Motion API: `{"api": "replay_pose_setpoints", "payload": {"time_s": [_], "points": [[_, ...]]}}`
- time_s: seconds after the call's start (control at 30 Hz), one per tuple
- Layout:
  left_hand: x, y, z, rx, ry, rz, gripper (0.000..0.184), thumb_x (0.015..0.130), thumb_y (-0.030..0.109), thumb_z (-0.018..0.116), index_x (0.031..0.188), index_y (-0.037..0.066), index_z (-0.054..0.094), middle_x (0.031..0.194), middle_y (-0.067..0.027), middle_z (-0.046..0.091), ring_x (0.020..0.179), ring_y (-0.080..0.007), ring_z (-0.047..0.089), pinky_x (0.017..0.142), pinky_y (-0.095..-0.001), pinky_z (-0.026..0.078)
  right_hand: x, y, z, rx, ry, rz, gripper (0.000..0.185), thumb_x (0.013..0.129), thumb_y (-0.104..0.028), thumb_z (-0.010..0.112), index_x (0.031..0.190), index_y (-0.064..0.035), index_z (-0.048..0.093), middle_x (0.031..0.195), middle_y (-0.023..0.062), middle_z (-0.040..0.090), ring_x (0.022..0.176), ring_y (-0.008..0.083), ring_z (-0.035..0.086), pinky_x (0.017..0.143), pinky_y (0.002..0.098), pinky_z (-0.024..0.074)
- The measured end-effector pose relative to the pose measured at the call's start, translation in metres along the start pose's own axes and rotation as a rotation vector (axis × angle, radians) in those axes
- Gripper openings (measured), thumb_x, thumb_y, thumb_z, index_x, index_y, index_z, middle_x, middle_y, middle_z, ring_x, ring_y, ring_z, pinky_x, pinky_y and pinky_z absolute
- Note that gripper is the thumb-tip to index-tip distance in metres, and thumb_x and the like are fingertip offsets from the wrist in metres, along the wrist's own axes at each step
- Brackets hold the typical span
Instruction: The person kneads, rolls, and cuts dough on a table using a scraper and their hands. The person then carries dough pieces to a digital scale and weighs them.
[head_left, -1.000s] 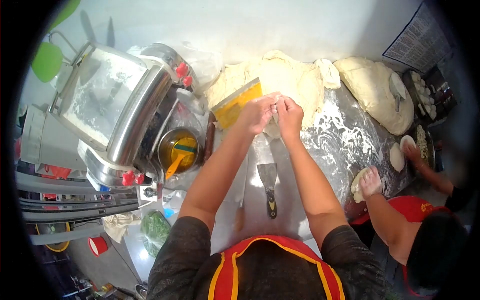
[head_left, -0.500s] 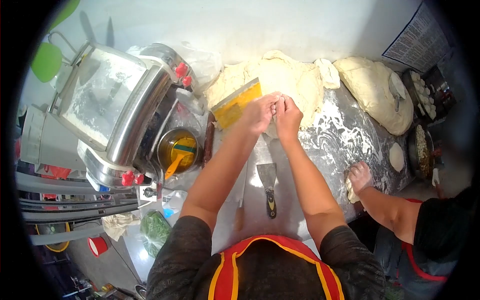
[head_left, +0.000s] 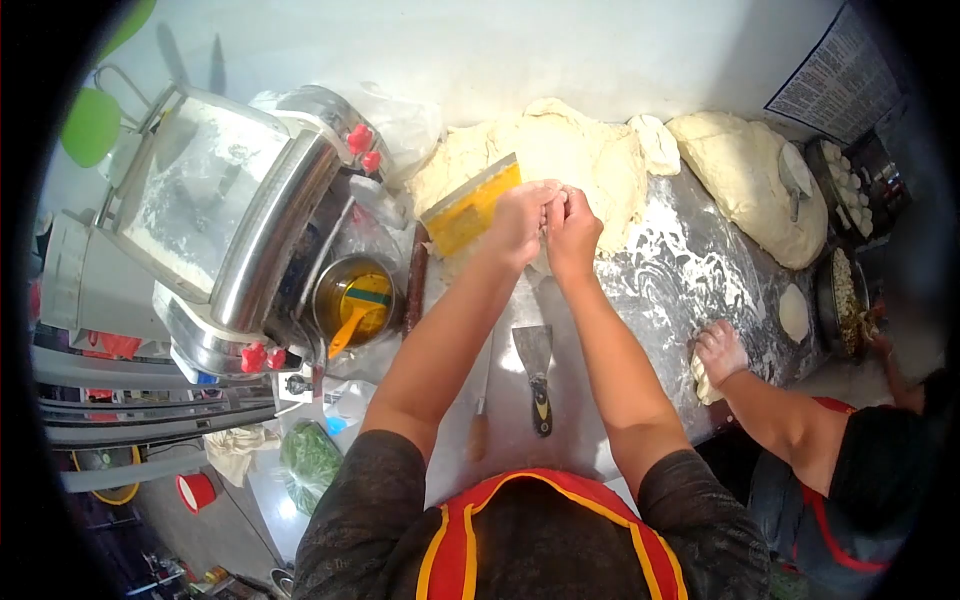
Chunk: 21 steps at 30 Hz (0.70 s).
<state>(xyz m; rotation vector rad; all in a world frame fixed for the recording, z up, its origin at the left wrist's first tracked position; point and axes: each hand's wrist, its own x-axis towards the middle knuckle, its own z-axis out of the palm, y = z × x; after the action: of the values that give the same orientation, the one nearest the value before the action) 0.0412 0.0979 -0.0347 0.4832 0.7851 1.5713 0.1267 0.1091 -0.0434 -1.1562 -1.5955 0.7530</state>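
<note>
My left hand (head_left: 522,218) and my right hand (head_left: 573,235) meet in front of a large mound of dough (head_left: 575,140), fingers curled and pressed together. Whatever is pinched between them is hidden. Just left of my left hand, a broad yellow scraper with a metal edge (head_left: 470,212) leans against the dough. Between my forearms, a putty-knife-style scraper (head_left: 537,375) lies on the metal worktop (head_left: 590,425), its dark handle toward me. A wooden-handled tool (head_left: 479,432) lies beside my left forearm.
A dough-rolling machine (head_left: 270,235) and a bowl of yellow liquid with a brush (head_left: 360,305) stand left. At right, a co-worker's hand (head_left: 720,352) presses a dough piece (head_left: 703,380). Beyond are another dough mass (head_left: 735,185), a flat dough round (head_left: 793,313) and a filling pan (head_left: 845,300).
My hands stay together, shifting only slightly. At the right edge, a hand now reaches to the filling pan. The co-worker's hand on the dough piece has barely moved.
</note>
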Motion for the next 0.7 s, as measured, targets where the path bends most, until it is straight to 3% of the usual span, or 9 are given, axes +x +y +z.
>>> {"api": "replay_pose_setpoints", "payload": {"time_s": [0.1, 0.2, 0.27, 0.4, 0.5, 0.7], "points": [[-0.003, 0.002, 0.005, 0.042, 0.072, 0.011, 0.016, 0.088, 0.01, 0.053, 0.085, -0.002, 0.063, 0.075, -0.0051, 0.061, 0.067, -0.0114, 0.054, 0.059, -0.0248, 0.041, -0.001, -0.005, 0.0, 0.189, 0.008, 0.094, 0.017, 0.092, -0.012, 0.055, 0.095, 0.0031, 0.062, 0.068, 0.0081, 0.063, 0.06, 0.0117, 0.058, 0.056, 0.0266, 0.047], [0.01, -0.002, -0.009, 0.072, 0.071, -0.045, 0.019, 0.089, 0.008, 0.052, 0.094, -0.006, 0.063, 0.08, -0.0072, 0.061, 0.069, -0.0126, 0.055, 0.06, -0.0254, 0.043, 0.005, 0.009, 0.002, 0.479, -0.021, 0.265, 0.016, 0.091, -0.011, 0.055, 0.094, 0.0032, 0.061, 0.068, 0.0049, 0.061, 0.06, 0.0092, 0.056, 0.054, 0.0245, 0.0453], [0.01, -0.004, -0.013, 0.071, -0.032, -0.058, 0.024, 0.091, 0.008, 0.048, 0.105, -0.008, 0.059, 0.091, -0.0082, 0.062, 0.078, -0.0132, 0.057, 0.068, -0.0251, 0.045, 0.011, 0.02, 0.003, 0.737, -0.044, 0.37, 0.015, 0.092, -0.011, 0.055, 0.092, 0.003, 0.061, 0.07, 0.0019, 0.059, 0.061, 0.0059, 0.051, 0.054, 0.0214, 0.0431], [0.0, 0.006, -0.007, 0.126, -0.074, -0.089, 0.031, 0.092, 0.006, 0.047, 0.117, -0.012, 0.053, 0.1, -0.0104, 0.061, 0.086, -0.0134, 0.057, 0.076, -0.0258, 0.047, 0.013, 0.026, 0.004, 0.789, -0.026, 0.429, 0.016, 0.092, -0.012, 0.055, 0.09, 0.0025, 0.061, 0.073, 0.0014, 0.058, 0.063, 0.0054, 0.05, 0.054, 0.0207, 0.042], [0.009, -0.001, -0.019, 0.001, -0.179, -0.123, 0.029, 0.092, 0.005, 0.049, 0.115, -0.011, 0.053, 0.101, -0.0108, 0.061, 0.089, -0.0136, 0.057, 0.078, -0.0256, 0.047, 0.009, 0.019, 0.002, 0.743, -0.019, 0.419, 0.016, 0.093, -0.012, 0.055, 0.089, 0.0023, 0.061, 0.073, 0.0012, 0.058, 0.064, 0.0051, 0.05, 0.055, 0.0212, 0.0421], [0.011, -0.003, -0.018, -0.101, -0.158, -0.144, 0.022, 0.092, 0.005, 0.05, 0.109, -0.007, 0.055, 0.1, -0.0097, 0.06, 0.09, -0.0145, 0.057, 0.08, -0.0256, 0.046, 0.006, 0.016, 0.0, 0.548, -0.032, 0.277, 0.018, 0.093, -0.013, 0.054, 0.091, 0.0027, 0.061, 0.073, 0.0025, 0.058, 0.066, 0.0074, 0.051, 0.06, 0.023, 0.0434]]}}
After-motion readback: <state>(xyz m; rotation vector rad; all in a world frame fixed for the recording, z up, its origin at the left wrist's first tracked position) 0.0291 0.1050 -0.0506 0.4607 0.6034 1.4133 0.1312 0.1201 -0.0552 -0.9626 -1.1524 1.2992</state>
